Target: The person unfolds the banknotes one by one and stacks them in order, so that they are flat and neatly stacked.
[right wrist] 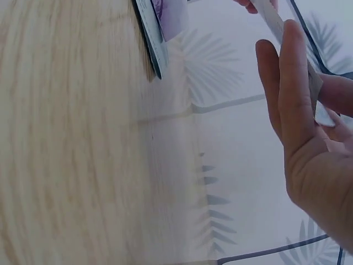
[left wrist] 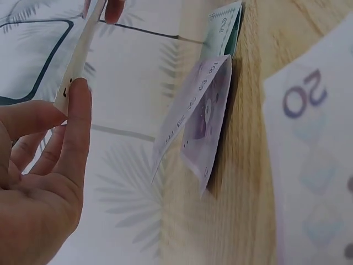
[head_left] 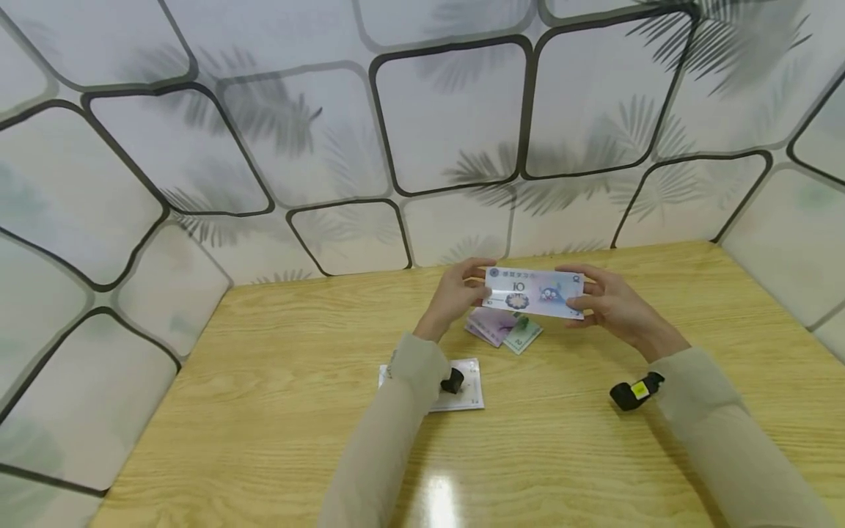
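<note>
Because both hands [head_left: 457,292] pinch its opposite ends, I judge the 10 banknote [head_left: 536,286] deliberately held flat near the counter's [head_left: 284,352] far edge.

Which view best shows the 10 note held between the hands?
The head view: there the 10 note shows its printed face, number readable, ends partly covered by the left hand and right hand. Both wrist views show it nearly edge-on.
</note>
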Demonstrator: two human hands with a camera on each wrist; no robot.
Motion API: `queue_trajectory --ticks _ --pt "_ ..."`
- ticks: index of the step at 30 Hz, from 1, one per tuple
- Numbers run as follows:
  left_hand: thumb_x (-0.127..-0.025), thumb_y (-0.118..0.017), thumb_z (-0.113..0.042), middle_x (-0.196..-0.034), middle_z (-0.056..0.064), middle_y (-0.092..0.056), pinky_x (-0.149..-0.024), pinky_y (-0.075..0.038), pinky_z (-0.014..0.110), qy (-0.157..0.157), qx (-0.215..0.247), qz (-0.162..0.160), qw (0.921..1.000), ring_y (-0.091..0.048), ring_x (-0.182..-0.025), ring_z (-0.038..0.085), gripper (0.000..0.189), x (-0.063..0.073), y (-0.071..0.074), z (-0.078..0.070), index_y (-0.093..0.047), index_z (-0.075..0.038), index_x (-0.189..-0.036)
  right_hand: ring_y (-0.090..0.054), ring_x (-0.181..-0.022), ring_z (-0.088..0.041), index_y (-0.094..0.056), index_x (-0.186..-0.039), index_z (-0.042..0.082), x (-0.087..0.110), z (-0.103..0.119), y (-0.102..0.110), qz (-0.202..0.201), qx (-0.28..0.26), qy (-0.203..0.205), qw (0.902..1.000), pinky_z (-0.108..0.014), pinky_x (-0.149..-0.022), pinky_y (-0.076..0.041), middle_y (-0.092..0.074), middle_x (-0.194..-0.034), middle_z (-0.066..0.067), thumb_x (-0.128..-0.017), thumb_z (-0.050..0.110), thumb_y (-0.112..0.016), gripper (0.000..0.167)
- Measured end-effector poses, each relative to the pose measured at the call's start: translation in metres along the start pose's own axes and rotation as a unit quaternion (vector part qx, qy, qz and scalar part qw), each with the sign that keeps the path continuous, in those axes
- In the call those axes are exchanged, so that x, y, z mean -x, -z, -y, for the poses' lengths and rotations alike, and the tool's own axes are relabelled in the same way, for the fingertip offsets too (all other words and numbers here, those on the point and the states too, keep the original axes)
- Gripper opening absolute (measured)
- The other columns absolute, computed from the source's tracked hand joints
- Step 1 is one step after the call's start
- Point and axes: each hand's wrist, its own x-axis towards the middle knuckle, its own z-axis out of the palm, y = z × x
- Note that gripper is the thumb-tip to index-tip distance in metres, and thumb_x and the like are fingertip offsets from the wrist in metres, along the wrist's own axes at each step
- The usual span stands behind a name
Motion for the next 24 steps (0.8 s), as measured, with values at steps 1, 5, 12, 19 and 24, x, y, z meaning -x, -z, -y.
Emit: queue_trajectory --ticks 1,5,12,19,24 --pt "-0.088 -0.059 0.018 -0.119 0.021 -0.062 -0.065 -0.055 0.021 0.000 0.001 0.002 1.0000 -0.063 -0.086 0.015 0.053 0.001 0.000 -0.001 -0.060 -0.001 -0.138 -0.066 -0.102 -0.019 -0.045 -0.148 0.015 0.000 0.000 -0.001 0.005 0.007 0.004 1.0000 -0.037 -0.074 -0.062 -0.045 -0.138 -0.021 -0.099 -0.010 -0.055 0.056" --pt "-0.089 -0.059 0.018 -0.120 0.020 -0.063 -0.065 -0.055 0.021 -0.004 0.004 0.008 1.0000 -0.064 -0.086 0.016 0.053 0.005 0.002 -0.002 -0.060 -0.003 -0.138 -0.064 -0.104 -0.019 -0.038 -0.155 0.015 -0.001 0.002 -0.005 0.008 0.020 0.017 0.9996 -0.033 -0.075 -0.062 -0.024 -0.150 -0.036 -0.098 -0.014 -0.049 0.064" --pt "-0.090 -0.058 0.018 -0.127 0.019 -0.064 -0.066 -0.055 0.021 -0.008 0.013 0.019 0.9997 -0.066 -0.092 0.019 0.054 0.013 0.007 -0.002 -0.058 -0.001 -0.140 -0.066 -0.103 -0.017 -0.060 -0.136 0.014 0.001 0.003 -0.010 0.004 0.007 0.028 0.9996 -0.031 -0.077 -0.061 -0.044 -0.139 -0.021 -0.098 -0.014 -0.053 0.049" --pt "-0.090 -0.058 0.017 -0.133 0.017 -0.061 -0.073 -0.057 0.024 -0.013 0.004 0.019 0.9997 -0.067 -0.103 0.024 0.055 0.021 0.012 -0.003 -0.057 -0.002 -0.142 -0.067 -0.100 -0.017 -0.067 -0.127 0.020 0.001 0.004 -0.012 0.006 -0.004 0.044 0.9990 -0.034 -0.076 -0.062 -0.062 -0.120 -0.002 -0.097 -0.013 -0.056 0.045" --pt "-0.091 -0.059 0.015 -0.135 0.017 -0.061 -0.077 -0.058 0.027 -0.017 -0.002 0.018 0.9997 -0.066 -0.106 0.026 0.054 0.025 0.017 -0.003 -0.057 -0.002 -0.142 -0.067 -0.100 -0.020 -0.064 -0.132 0.014 0.001 0.005 -0.015 0.012 -0.007 0.043 0.9990 -0.039 -0.077 -0.062 -0.062 -0.120 -0.003 -0.098 -0.011 -0.058 0.043"
